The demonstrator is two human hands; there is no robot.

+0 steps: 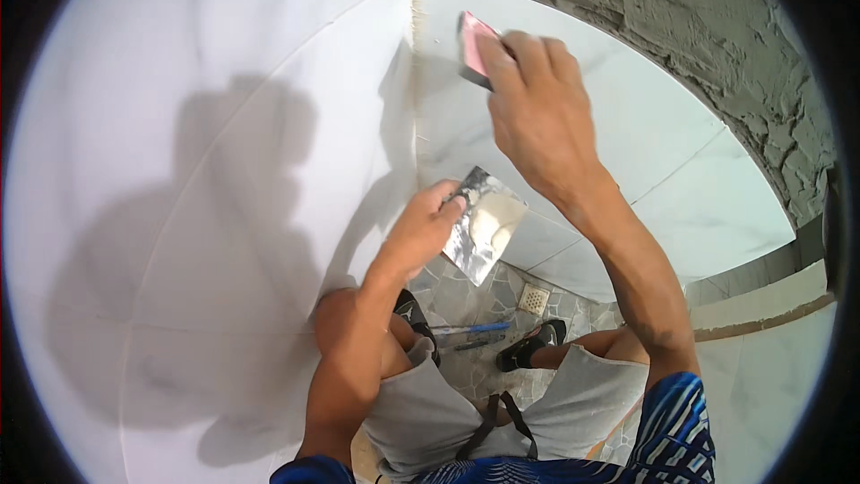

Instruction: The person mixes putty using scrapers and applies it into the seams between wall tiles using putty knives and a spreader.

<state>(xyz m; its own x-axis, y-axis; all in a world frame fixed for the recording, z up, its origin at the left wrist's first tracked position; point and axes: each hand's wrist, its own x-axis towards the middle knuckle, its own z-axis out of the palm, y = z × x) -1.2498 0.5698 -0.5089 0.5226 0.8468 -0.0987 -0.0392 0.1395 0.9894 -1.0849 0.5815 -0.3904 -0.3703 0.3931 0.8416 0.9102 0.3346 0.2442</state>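
My left hand (421, 231) grips the edge of a thin rectangular plate (468, 246), its thumb on top. A cream-coloured dollop of paste (493, 222) lies on the plate, and smears mark the rest of its face. Higher up, my right hand (542, 112) is closed round a small pink pad with a dark edge (475, 43), held near the marbled white wall tiles (645, 99). Whether the pad touches the tiles I cannot tell. Left of it runs the corner joint (416, 81) between the two tiled walls, with a rough tan line near its top.
Rough grey mortar (717, 27) covers the wall above the tiles. On the stone-patterned floor (466, 282) are a square drain (534, 298) and a blue-handled tool (475, 328) between my shoes. A ledge (761, 300) stands at the right. My shadow falls on the left wall (224, 305).
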